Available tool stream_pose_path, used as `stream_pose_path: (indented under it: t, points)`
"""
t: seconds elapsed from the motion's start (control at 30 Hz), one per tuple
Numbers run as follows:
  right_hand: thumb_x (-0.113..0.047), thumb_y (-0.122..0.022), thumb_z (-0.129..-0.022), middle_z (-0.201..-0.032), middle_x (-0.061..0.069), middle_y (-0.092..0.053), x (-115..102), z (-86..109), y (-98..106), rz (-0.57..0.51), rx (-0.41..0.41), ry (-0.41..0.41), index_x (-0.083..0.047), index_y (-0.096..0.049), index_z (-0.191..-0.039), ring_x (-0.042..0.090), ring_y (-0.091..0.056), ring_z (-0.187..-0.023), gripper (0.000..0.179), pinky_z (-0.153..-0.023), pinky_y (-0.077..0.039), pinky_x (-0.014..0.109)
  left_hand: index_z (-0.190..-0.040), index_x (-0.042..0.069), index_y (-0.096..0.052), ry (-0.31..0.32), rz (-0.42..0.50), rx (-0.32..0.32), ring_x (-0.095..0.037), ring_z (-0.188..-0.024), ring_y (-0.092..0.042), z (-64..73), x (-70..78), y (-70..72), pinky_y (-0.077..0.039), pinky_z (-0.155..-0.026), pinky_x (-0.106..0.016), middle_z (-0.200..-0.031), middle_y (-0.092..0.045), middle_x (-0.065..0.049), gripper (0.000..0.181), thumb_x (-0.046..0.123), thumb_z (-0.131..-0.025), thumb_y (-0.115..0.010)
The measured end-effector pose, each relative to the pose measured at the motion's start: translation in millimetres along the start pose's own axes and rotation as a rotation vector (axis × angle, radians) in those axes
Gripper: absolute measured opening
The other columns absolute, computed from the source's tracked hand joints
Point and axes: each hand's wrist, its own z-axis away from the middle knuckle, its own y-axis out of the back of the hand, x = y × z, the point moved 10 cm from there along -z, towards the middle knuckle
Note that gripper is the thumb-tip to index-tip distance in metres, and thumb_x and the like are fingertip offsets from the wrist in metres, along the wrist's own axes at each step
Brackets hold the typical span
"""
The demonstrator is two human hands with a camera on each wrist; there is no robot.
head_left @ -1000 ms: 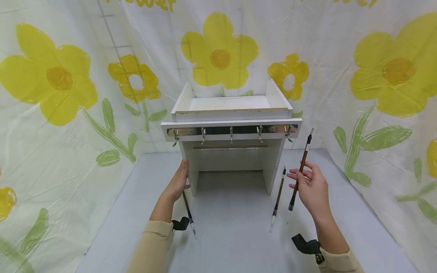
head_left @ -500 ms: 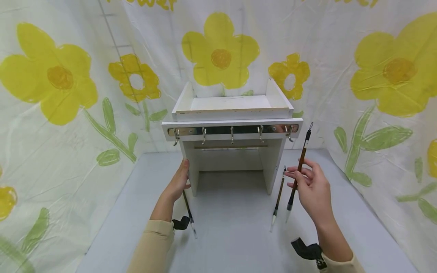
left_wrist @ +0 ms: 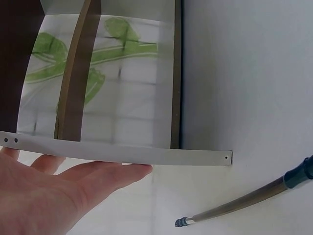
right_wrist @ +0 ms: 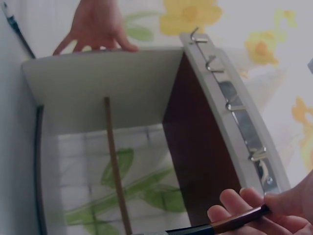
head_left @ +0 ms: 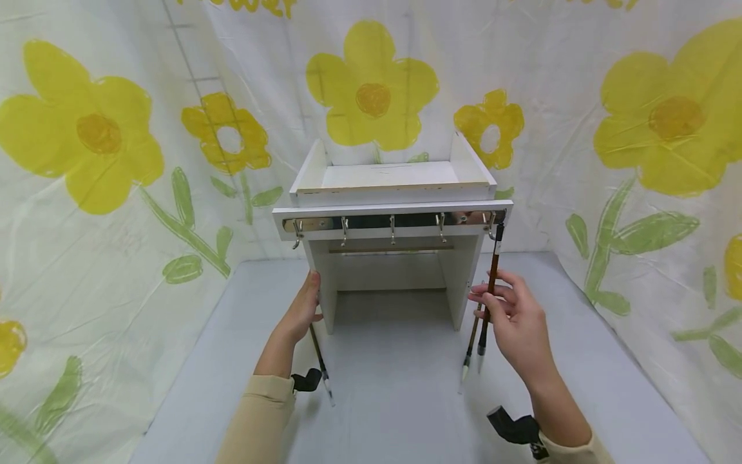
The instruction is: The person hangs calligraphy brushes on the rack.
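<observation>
My right hand (head_left: 518, 319) pinches a calligraphy brush (head_left: 494, 274) by its brown handle. The brush stands nearly upright, bristles down, its top end overlapping the rightmost hook (head_left: 487, 219) in the head view. That hook belongs to a metal rail (head_left: 371, 222) across the front of a white shelf unit (head_left: 391, 208). Against the unit's left side panel rests my left hand (head_left: 303, 312), its fingers stretched along the outer face in the left wrist view. The right wrist view shows the held brush's dark lower part (right_wrist: 195, 230) between thumb and fingers.
A second brush (head_left: 472, 338) lies on the table (head_left: 394, 412) to the right, partly behind the held brush. Another brush (head_left: 320, 354) lies beside my left wrist. A flower-printed curtain (head_left: 145, 270) hangs behind and around the table.
My right hand has moved left with the brush, bringing its top end from right of the shelf to the rightmost hook. The left hand keeps its place on the side panel.
</observation>
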Motion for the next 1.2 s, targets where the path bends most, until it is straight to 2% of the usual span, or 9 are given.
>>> stream_pose_path:
  t: [0.2, 0.33, 0.4, 0.53, 0.63, 0.73, 1.03, 1.2]
  points:
    - [0.0, -0.058, -0.101, -0.112, 0.014, -0.072, -7, 0.5, -12, -0.037, -0.027, 0.032, -0.006, -0.05, -0.138, 0.002, -0.071, -0.096, 0.038, -0.077, -0.061, 0.027, -0.163, 0.026, 0.008, 0.0, 0.0, 0.01, -0.059, -0.147, -0.015, -1.0, -0.6, 1.1, -0.038, -0.106, -0.071, -0.169, 0.004, -0.017, 0.083, 0.074, -0.099, -0.014]
    - [0.0, -0.059, -0.101, -0.11, 0.012, -0.073, -10, 1.1, -20, -0.039, -0.04, 0.05, -0.006, -0.052, -0.136, 0.003, -0.072, -0.095, 0.036, -0.076, -0.062, 0.026, -0.163, 0.02, 0.01, -0.011, 0.0, 0.009, -0.061, -0.146, -0.014, -0.5, 1.2, -0.3, -0.037, -0.105, -0.073, -0.168, 0.005, -0.022, 0.088, 0.075, -0.097, -0.012]
    - [-0.001, -0.059, -0.101, -0.109, 0.011, -0.073, -10, 1.9, -24, -0.034, -0.051, 0.054, -0.007, -0.052, -0.135, 0.004, -0.072, -0.095, 0.036, -0.076, -0.062, 0.026, -0.163, 0.02, 0.01, -0.007, 0.015, -0.002, -0.06, -0.146, -0.014, 2.1, 4.8, -1.6, -0.035, -0.106, -0.073, -0.168, 0.005, -0.022, 0.085, 0.072, -0.099, -0.011]
    - [-0.001, -0.06, -0.1, -0.109, 0.008, -0.073, -7, 5.8, -34, -0.008, -0.076, 0.053, -0.008, -0.051, -0.138, 0.007, -0.073, -0.093, 0.039, -0.075, -0.062, 0.026, -0.163, 0.025, 0.008, 0.002, 0.03, -0.006, -0.057, -0.148, -0.016, 2.1, 1.5, -0.5, -0.035, -0.106, -0.073, -0.169, 0.003, -0.019, 0.081, 0.071, -0.1, -0.012]
    - [0.0, -0.061, -0.1, -0.109, 0.008, -0.073, -6, 9.1, -41, 0.001, -0.09, 0.05, -0.007, -0.05, -0.139, 0.013, -0.075, -0.093, 0.041, -0.075, -0.062, 0.026, -0.163, 0.028, 0.008, -0.006, 0.025, 0.002, -0.057, -0.147, -0.017, -0.5, -3.9, 1.3, -0.036, -0.105, -0.073, -0.169, 0.001, -0.019, 0.08, 0.072, -0.099, -0.012]
    - [0.0, -0.06, -0.1, -0.108, 0.009, -0.074, -6, 11.8, -46, -0.004, -0.101, 0.047, -0.007, -0.05, -0.138, 0.017, -0.075, -0.092, 0.04, -0.075, -0.062, 0.028, -0.163, 0.03, 0.007, -0.015, 0.027, 0.001, -0.057, -0.147, -0.017, 0.2, -3.3, 0.8, -0.035, -0.104, -0.075, -0.169, -0.001, -0.02, 0.076, 0.07, -0.1, -0.011]
    - [-0.003, -0.061, -0.1, -0.107, 0.009, -0.074, 0, 16.8, -54, -0.041, -0.126, 0.013, -0.008, -0.053, -0.136, 0.016, -0.075, -0.093, 0.037, -0.074, -0.062, 0.029, -0.163, 0.025, 0.01, -0.008, 0.012, 0.0, -0.059, -0.147, -0.014, 2.1, -1.3, -1.4, -0.035, -0.105, -0.074, -0.169, 0.005, -0.02, 0.082, 0.073, -0.099, -0.011]
    - [-0.003, -0.061, -0.1, -0.107, 0.01, -0.074, 3, 18.6, -56, -0.032, -0.139, 0.001, -0.008, -0.051, -0.137, 0.022, -0.075, -0.093, 0.038, -0.073, -0.062, 0.029, -0.163, 0.028, 0.009, -0.014, 0.013, -0.003, -0.059, -0.147, -0.014, 1.9, 1.0, -2.2, -0.036, -0.105, -0.074, -0.169, 0.005, -0.018, 0.08, 0.073, -0.099, -0.012]
